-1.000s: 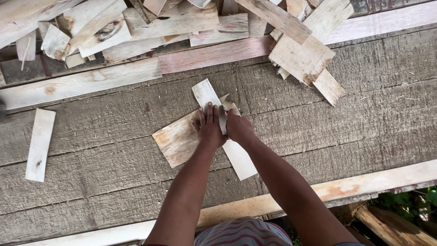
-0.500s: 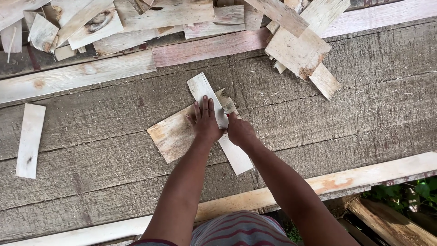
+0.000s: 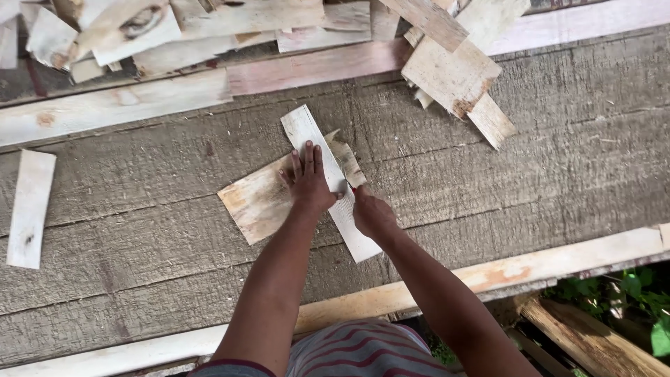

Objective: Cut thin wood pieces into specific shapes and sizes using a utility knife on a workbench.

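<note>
Your left hand (image 3: pixel 309 183) lies flat, fingers spread, pressing down on a narrow pale strip (image 3: pixel 328 178) that runs from far left to near right across the middle of the grey tabletop (image 3: pixel 558 139). The strip lies over a wider sheet (image 3: pixel 255 202) that sticks out to the left of your hand. Your right hand (image 3: pixel 372 213) is curled into a fist just right of the strip, touching its edge; its grip is closed round something small, but you cannot tell what from here. A short offcut (image 3: pixel 347 162) pokes out from under the strip on the far right side. A loose slat (image 3: pixel 30 208) lies well apart at the left edge. A heap of scraps (image 3: pixel 447 70) is piled along the far side, and a long batten (image 3: pixel 544 262) borders the near edge.
</note>
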